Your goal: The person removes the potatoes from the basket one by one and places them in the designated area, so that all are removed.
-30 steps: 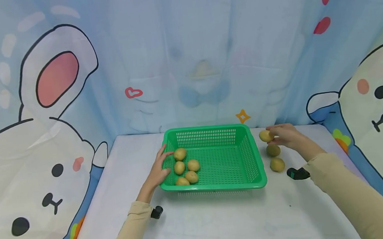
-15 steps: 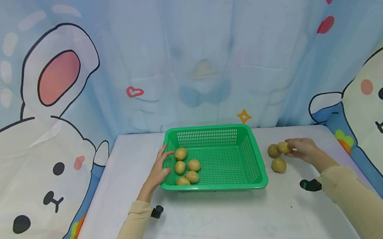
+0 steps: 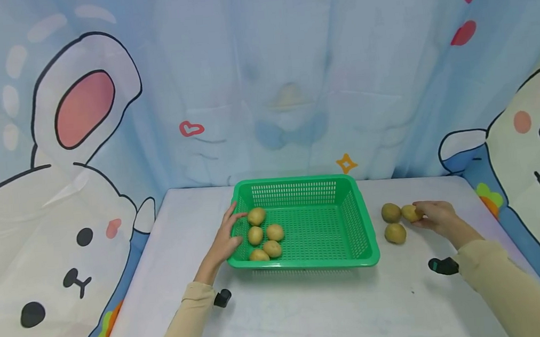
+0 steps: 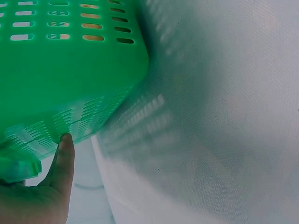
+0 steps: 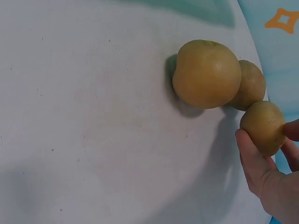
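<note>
Right hand (image 3: 435, 217) grips one potato (image 3: 410, 213) between thumb and fingers. This potato lies at the left of the hand, at the fingertips, and it is to the right of the far loose potato (image 3: 391, 213), so close that I cannot tell if they touch. Its shape is nearly round, and because fingers cover its right end, the long axis is not clear. Nearer and a little to the left is the near loose potato (image 3: 395, 233). Well apart, left hand (image 3: 223, 242) rests on the left rim of the basket (image 3: 307, 265), fingers spread; right hand is the nearer one to these three potatoes. By count: three potatoes on the white table (image 3: 312, 314), the gripped one included, five potatoes in the basket's left part, one basket.
</note>
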{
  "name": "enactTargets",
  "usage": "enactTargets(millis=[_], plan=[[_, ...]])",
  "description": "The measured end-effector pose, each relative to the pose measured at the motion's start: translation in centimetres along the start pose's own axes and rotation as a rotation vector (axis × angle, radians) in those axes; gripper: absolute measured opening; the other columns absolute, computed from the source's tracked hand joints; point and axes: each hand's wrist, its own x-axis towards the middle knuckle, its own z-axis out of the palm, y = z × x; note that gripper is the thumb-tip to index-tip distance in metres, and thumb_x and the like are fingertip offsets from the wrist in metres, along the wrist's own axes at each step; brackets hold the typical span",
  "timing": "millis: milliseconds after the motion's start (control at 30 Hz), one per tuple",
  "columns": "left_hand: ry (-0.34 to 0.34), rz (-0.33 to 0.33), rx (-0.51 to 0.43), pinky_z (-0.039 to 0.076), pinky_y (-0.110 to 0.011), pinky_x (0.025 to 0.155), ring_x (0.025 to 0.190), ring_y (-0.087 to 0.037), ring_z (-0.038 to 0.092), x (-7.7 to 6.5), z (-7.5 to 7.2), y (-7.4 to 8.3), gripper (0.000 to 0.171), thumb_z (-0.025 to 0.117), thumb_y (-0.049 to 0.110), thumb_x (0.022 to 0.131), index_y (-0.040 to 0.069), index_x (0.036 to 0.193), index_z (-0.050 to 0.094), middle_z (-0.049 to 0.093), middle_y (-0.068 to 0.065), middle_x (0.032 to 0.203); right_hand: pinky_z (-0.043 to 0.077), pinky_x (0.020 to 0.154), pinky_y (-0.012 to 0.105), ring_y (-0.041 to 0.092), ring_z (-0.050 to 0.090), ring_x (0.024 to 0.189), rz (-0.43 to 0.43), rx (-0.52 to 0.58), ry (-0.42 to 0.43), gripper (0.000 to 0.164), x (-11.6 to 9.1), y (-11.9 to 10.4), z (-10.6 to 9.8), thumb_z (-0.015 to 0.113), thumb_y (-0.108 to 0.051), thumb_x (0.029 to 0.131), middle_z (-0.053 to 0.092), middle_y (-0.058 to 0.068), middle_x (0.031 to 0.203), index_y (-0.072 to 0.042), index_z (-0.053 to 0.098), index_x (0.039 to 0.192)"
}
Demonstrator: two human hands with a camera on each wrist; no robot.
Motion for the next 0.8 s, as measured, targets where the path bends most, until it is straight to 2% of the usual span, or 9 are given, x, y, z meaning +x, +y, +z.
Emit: enactTargets(millis=[167,300,500,600,700,800], plan=[[0.004,0.002,0.010,0.020,-0.067,0.110,0.149,-0.036,0.010,0.0,0.0,-0.1,0.070,0.049,-0.010,0.067,-0.002,0.136,0.053,0.013,-0.012,0.164,0.056,0.085,0.033,0.037,0.035,0.130,0.024,-0.053,0.037,0.060,0.3,0.8,-0.2,0.044,-0.009,0.098,0.016,0.030,0.158,0.008,0.024,0.152],[-0.003,-0.002,0.015,0.021,-0.066,0.110,0.150,-0.036,0.010,-0.1,0.0,0.0,0.070,0.048,-0.009,0.068,-0.002,0.137,0.052,0.012,-0.012,0.164,0.055,0.087,0.036,0.037,0.038,0.126,0.033,-0.048,0.036,0.058,0.2,1.2,0.0,0.044,-0.010,0.099,0.016,0.031,0.158,0.008,0.025,0.151],[-0.002,-0.006,-0.003,0.020,-0.067,0.110,0.149,-0.037,0.010,-0.1,0.1,-0.1,0.070,0.049,-0.010,0.068,-0.002,0.137,0.053,0.012,-0.011,0.164,0.049,0.095,0.044,0.038,0.040,0.123,-0.014,-0.102,0.028,0.059,-0.3,1.1,0.4,0.046,-0.007,0.095,0.024,0.034,0.152,0.013,0.027,0.147],[-0.003,-0.005,-0.010,0.019,-0.068,0.110,0.149,-0.037,0.009,-0.1,0.1,-0.1,0.070,0.049,-0.011,0.068,-0.002,0.137,0.053,0.012,-0.012,0.164,0.047,0.098,0.046,0.040,0.041,0.122,-0.010,-0.158,0.036,0.064,0.0,1.1,0.2,0.050,-0.008,0.092,0.029,0.035,0.146,0.016,0.026,0.146],[-0.009,-0.007,-0.007,0.020,-0.067,0.110,0.150,-0.037,0.009,-0.1,0.0,0.1,0.070,0.048,-0.011,0.068,-0.002,0.137,0.052,0.011,-0.012,0.164,0.048,0.098,0.048,0.041,0.044,0.116,0.006,-0.219,0.104,0.066,0.3,0.9,0.2,0.055,-0.011,0.090,0.036,0.033,0.140,0.017,0.029,0.144],[-0.014,-0.008,-0.002,0.020,-0.067,0.110,0.150,-0.037,0.009,-0.2,0.0,0.2,0.070,0.048,-0.011,0.068,-0.003,0.137,0.052,0.011,-0.012,0.164,0.041,0.103,0.053,0.046,0.039,0.123,0.010,-0.262,0.132,0.067,-0.2,0.2,0.4,0.055,-0.015,0.090,0.031,0.034,0.146,0.017,0.030,0.144]])
